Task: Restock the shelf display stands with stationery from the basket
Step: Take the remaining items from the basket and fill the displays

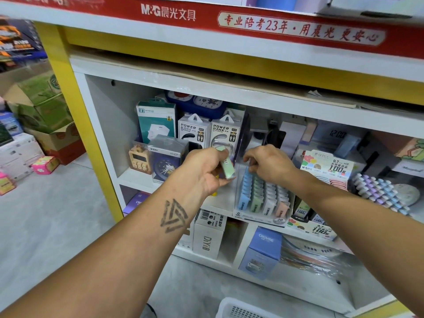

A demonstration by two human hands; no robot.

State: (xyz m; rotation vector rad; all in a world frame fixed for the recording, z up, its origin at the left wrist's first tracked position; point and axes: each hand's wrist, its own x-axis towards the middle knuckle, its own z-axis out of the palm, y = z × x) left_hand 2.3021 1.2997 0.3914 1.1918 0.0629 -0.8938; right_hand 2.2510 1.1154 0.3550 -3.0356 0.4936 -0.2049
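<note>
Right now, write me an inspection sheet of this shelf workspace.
Surface: white shelf board, bare patch left of the stand.
Job's things: tiered display stand with rows of blue, green, white and pink packs; white basket on the floor below.
Clutter: power bank boxes, boxed clock, lead refill display, pastel pens.
Grippers: left hand holds a green pack; right hand fingers curled at the stand's back row, grasp unclear.
Cables: nothing seen.
Surroundings: cardboard boxes on the floor at left; red shelf banner above.
</note>
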